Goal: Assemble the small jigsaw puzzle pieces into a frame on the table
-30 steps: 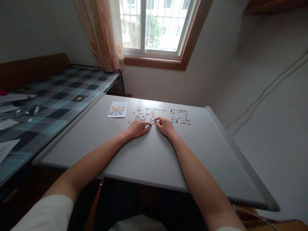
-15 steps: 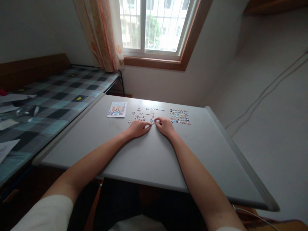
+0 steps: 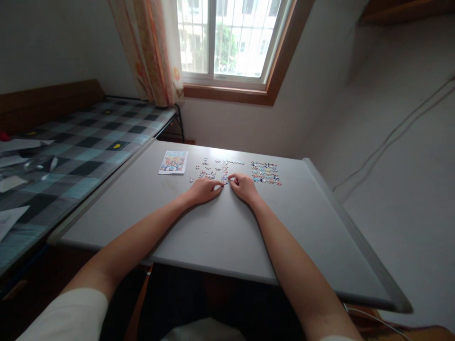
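A jigsaw puzzle's joined edge pieces (image 3: 225, 166) form a corner shape, one row running right and one column running toward me. At the column's near end lies a puzzle piece (image 3: 224, 180), between my two hands. My left hand (image 3: 204, 191) rests on the table, its thumb and forefinger closed at the piece's left and near side. From the right, my right hand (image 3: 243, 186) has its curled forefinger and thumb at the same piece. The fingertips partly cover it. Loose puzzle pieces (image 3: 205, 162) lie scattered left of the column, some of them close behind my left hand.
More puzzle pieces (image 3: 266, 171) are laid out in rows on the right. A printed picture sheet (image 3: 173, 162) lies at the left of the grey table (image 3: 227, 237). Beyond the left table edge is a bed with a checked cover (image 3: 88, 137), papers on it. A window (image 3: 231, 42) is ahead.
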`<state>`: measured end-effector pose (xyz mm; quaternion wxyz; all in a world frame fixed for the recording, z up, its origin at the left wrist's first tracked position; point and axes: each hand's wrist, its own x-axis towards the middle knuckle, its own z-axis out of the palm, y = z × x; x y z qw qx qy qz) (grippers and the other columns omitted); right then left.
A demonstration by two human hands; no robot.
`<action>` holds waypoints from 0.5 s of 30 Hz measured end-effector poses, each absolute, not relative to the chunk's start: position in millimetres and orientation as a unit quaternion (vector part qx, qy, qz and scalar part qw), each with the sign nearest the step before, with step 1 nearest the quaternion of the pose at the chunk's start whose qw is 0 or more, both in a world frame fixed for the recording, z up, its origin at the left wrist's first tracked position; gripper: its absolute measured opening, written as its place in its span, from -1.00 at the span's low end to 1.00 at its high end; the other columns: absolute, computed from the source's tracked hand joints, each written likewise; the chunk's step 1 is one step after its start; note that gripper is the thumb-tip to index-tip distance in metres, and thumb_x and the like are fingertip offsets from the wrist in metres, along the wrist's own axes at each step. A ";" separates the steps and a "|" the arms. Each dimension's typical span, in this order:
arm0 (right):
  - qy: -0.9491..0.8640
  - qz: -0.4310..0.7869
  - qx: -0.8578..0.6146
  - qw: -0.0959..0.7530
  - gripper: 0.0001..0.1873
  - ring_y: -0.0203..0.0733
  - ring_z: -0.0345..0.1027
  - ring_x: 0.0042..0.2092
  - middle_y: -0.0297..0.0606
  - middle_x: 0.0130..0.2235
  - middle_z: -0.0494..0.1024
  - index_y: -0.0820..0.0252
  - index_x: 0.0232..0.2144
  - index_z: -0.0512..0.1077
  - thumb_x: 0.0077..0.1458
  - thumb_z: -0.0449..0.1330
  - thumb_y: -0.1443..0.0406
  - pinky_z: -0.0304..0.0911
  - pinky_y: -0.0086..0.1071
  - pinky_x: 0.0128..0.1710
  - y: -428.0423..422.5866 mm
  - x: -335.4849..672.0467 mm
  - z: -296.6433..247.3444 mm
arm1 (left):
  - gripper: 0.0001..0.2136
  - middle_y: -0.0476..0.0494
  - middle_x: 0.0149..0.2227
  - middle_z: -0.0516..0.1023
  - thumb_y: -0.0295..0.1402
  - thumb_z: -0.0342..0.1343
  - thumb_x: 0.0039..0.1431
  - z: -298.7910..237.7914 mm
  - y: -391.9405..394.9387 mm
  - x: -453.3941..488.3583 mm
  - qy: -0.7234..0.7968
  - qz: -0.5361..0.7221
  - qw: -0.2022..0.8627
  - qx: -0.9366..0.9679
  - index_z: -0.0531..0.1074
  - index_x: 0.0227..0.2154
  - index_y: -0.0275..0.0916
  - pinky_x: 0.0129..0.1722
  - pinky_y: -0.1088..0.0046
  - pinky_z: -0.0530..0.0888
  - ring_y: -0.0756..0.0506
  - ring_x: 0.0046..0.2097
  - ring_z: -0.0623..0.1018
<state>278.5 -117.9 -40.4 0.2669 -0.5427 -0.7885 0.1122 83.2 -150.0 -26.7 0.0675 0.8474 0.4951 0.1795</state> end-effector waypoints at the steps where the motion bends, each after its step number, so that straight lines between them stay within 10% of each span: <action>1: -0.789 0.112 -0.542 0.267 -0.76 -0.25 0.26 -0.34 -0.34 -0.43 0.44 0.09 -0.24 0.52 0.05 0.10 0.32 0.09 -0.39 -0.26 -117.8 278.6 -40.4 | -0.69 0.01 -0.50 0.54 -0.20 -0.04 0.20 -26.6 -150.1 83.1 0.495 0.179 0.068 0.848 0.51 -0.07 0.01 -0.35 0.50 0.31 -0.03 -0.42 0.49; 15: -0.788 0.114 -0.546 0.261 -0.76 -0.25 0.27 -0.33 -0.32 -0.41 0.46 0.09 -0.24 0.52 0.06 0.10 0.33 0.10 -0.40 -0.25 -119.6 278.1 -37.6 | -0.72 -0.02 -0.43 0.53 -0.26 -0.02 0.19 -27.0 -146.3 80.2 0.558 0.233 0.060 0.794 0.50 -0.10 -0.09 -0.25 0.45 0.33 -0.05 -0.35 0.48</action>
